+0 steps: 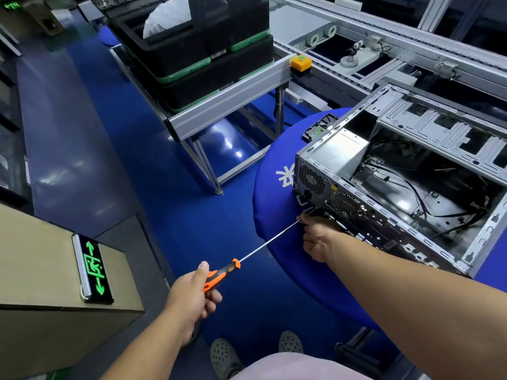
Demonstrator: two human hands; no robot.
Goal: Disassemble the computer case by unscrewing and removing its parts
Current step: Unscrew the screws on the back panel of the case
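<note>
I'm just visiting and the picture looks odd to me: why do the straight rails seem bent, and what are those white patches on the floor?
Head view: the wide-angle lens bows the silver aluminium conveyor rails near the edges; the white patches are lamp glare on the glossy blue floor; the open grey metal computer case is dim inside; the orange-and-black long-shaft screwdriver looks sharp.
</note>
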